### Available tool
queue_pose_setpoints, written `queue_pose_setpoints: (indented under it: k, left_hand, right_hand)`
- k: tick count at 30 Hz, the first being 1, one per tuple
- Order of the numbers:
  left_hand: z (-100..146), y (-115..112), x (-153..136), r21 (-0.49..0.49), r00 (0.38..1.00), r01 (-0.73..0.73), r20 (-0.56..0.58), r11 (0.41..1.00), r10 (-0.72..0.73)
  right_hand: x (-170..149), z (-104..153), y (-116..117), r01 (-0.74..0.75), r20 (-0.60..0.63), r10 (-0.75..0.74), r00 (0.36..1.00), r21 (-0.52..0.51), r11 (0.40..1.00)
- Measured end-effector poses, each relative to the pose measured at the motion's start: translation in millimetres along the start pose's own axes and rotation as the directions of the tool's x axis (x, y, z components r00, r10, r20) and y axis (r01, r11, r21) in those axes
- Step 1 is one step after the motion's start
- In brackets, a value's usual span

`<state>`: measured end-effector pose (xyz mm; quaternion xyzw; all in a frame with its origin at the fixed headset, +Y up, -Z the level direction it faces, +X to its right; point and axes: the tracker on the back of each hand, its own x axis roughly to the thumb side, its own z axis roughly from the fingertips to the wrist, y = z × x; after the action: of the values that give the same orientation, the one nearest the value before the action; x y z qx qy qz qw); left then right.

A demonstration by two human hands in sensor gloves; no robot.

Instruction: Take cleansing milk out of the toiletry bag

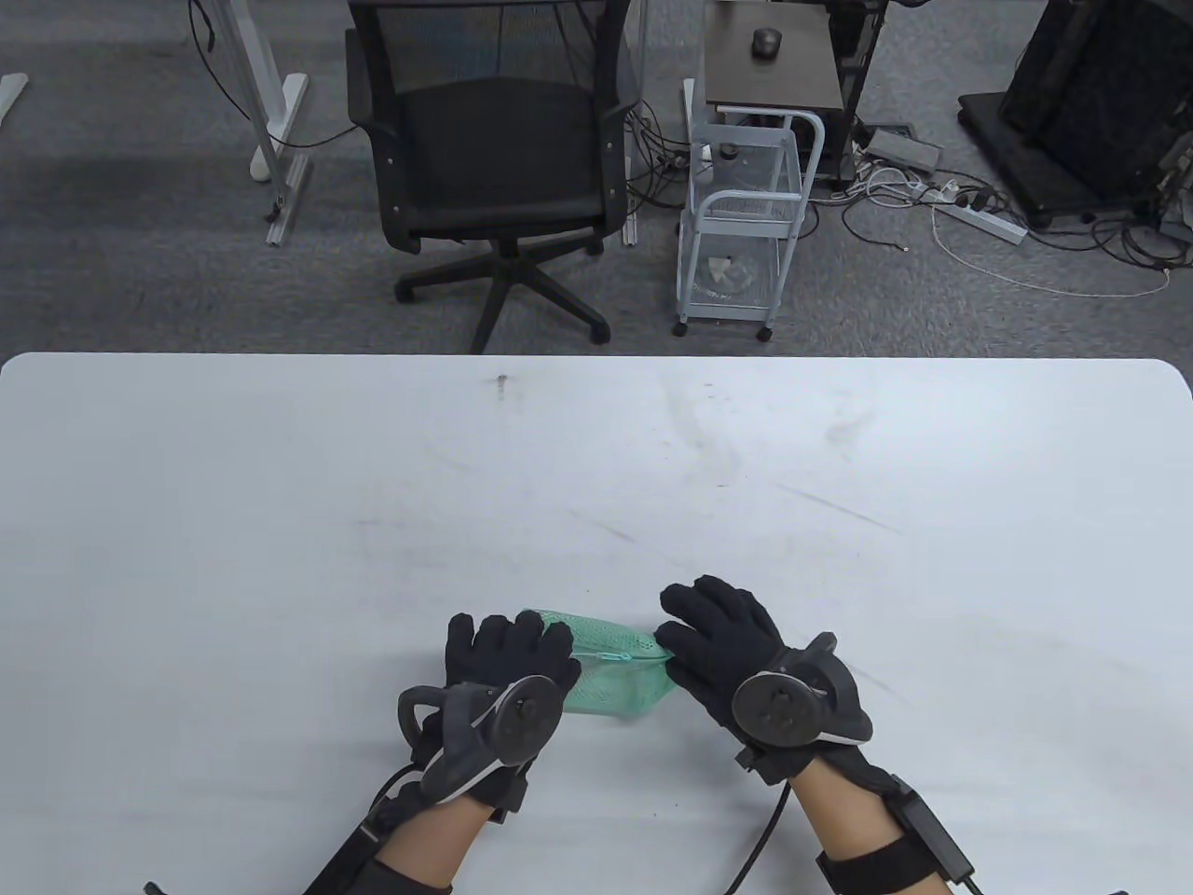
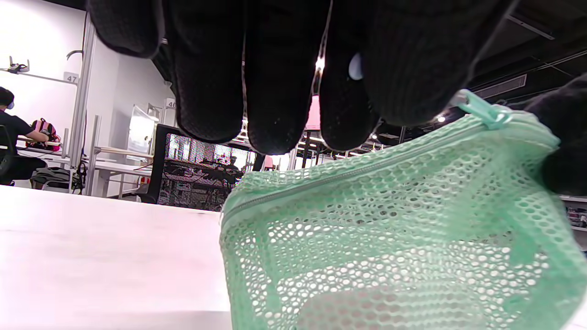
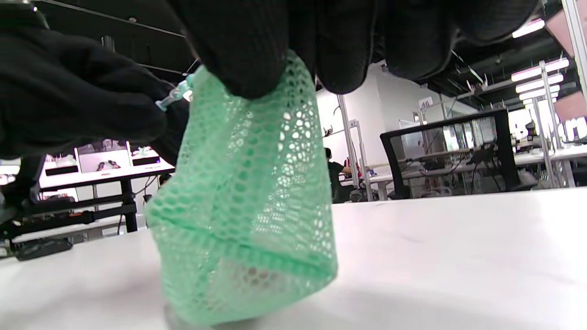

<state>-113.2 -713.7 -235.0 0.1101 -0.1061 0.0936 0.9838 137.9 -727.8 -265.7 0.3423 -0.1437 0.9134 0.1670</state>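
A green mesh toiletry bag point(image 1: 617, 673) lies on the white table point(image 1: 596, 485) near the front edge, between my hands. Its zip looks closed along the top. My left hand point(image 1: 518, 651) is at the bag's left end and pinches the zip pull point(image 2: 481, 109). My right hand point(image 1: 694, 636) grips the bag's right end from above, and its fingers point(image 3: 247, 50) press on the top of the mesh point(image 3: 243, 206). Through the mesh point(image 2: 394, 215) a pale shape point(image 2: 385, 308) lies at the bottom of the bag. I cannot make out what it is.
Beyond the table's far edge stand a black office chair point(image 1: 494, 158) and a white wire trolley point(image 1: 741, 233) on the carpet. Cables and a power strip point(image 1: 979, 219) lie on the floor at the back right.
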Motion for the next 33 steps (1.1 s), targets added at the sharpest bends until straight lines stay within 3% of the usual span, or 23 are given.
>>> queue_pose_setpoints:
  k: [9,33]
  left_hand:
    - [-1,1,-3,-0.009,1.0,0.001,-0.016,1.0,-0.001]
    - [-9,-4,-25,-0.063,0.995,-0.001,-0.098,0.998,-0.006]
  right_hand:
    - [11,-1,-1,-0.15,0.071,0.151,0.986,-0.009,0.989]
    - [8,0,-4,-0.154,0.072,0.152,0.986,0.013,0.988]
